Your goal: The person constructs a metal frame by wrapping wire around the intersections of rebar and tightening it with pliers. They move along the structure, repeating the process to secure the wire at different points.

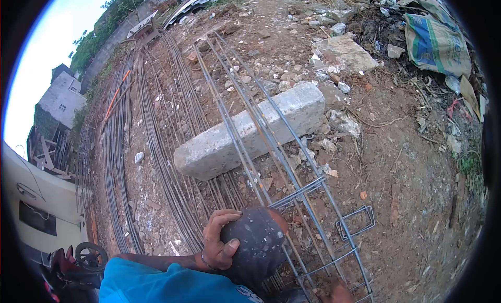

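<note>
Bare brown earth (407, 235), strewn with rubble, fills most of what I get from the head camera. Nearest me, the left hand (220, 239) lies against a rounded dark cloth form (255, 251) flecked with pale spots; its fingers curl loosely, thumb spread away. The right hand (334, 292), at the bottom edge, is blurred and partly cut off; it is close to the steel rebar frame (319, 180), but I cannot tell how its fingers stand or whether they hold a bar. That frame runs away from the hands, long, partly rusty rods crossed by thin rectangular hoops, over a rough, pale concrete block (206, 152). One bent-wire hoop (360, 231) juts out on its right side. Farther left I see bundled rods (155, 146) on the ground; at upper right, a crumpled printed sack (438, 47); at far left, a cream-walled building (57, 193).
</note>
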A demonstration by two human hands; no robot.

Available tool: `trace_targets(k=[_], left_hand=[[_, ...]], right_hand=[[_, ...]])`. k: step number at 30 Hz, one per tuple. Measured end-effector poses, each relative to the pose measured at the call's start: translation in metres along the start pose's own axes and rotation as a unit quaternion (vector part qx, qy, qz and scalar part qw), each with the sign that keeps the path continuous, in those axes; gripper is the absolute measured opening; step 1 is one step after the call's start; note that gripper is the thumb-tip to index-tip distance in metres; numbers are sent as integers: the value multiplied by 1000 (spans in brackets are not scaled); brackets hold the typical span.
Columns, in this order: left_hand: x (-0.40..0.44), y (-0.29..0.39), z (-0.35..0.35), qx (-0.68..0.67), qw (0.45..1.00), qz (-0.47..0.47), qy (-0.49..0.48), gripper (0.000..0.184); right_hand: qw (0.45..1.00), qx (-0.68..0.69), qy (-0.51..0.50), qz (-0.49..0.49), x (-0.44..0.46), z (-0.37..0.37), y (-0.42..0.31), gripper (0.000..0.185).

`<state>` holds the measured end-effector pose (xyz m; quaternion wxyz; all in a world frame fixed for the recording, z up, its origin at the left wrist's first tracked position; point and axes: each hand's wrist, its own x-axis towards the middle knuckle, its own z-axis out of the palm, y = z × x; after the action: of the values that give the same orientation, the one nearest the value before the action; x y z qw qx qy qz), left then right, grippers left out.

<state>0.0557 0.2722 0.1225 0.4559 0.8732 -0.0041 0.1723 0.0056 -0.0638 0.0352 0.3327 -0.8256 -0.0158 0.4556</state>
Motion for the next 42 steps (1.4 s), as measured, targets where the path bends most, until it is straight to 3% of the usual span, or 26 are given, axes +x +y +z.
trace_targets(k=[3,7,9,12,14,15,17,19,20,21,23,25,27,29,31,32,33,36,38,41,42], left_hand=[[15,13,-5,24,999,-30,-38,52],[54,57,-17,93,965,-108,-219,49],[66,77,-22,164,925,-182,-291,45],[74,103,-41,225,881,-204,-363,42],[77,116,-60,272,845,-219,-405,46],[77,121,-69,261,848,-224,-402,46],[75,128,-86,278,812,-274,-433,57],[53,124,-94,300,818,-267,-413,62],[44,123,-96,337,811,-262,-400,68],[39,125,-100,322,822,-263,-390,68],[36,127,-110,380,783,-261,-417,77],[35,122,-121,328,788,-310,-419,72],[44,96,-146,288,789,-352,-412,68],[56,64,-184,88,730,-360,-574,61],[68,53,-248,78,773,-325,-539,54],[52,23,-269,155,751,-424,-481,53],[64,54,-325,178,808,-433,-358,52],[40,70,-441,257,778,-541,-189,49],[-6,67,-495,264,715,-629,-156,54],[-75,76,-543,239,663,-684,-185,54],[-103,68,-539,277,675,-657,-190,52]], right_hand=[[998,20,59,27,-2,-3,-19,41],[996,17,33,79,12,-4,-29,38],[993,-11,46,112,21,2,-31,40],[985,6,29,167,17,9,-41,41],[941,-147,298,61,14,52,-20,39],[940,-160,296,62,5,65,-32,39],[835,-153,452,273,-33,83,-79,36],[866,103,339,354,-75,69,-140,32],[906,180,300,238,-94,72,-152,32],[933,154,282,162,-121,67,-182,31],[924,226,284,117,-171,53,-234,28],[894,289,329,96,-219,47,-250,27],[853,370,307,201,-264,47,-245,29],[882,308,228,275,-309,49,-213,35],[896,262,192,301,-338,42,-189,36],[891,266,200,309,-346,37,-181,36],[880,282,211,319,-351,34,-173,37],[831,361,285,314,-360,17,-168,38],[797,407,345,281,-365,6,-164,39],[754,463,405,230,-371,7,-161,40],[744,478,413,216,-367,11,-164,41]])
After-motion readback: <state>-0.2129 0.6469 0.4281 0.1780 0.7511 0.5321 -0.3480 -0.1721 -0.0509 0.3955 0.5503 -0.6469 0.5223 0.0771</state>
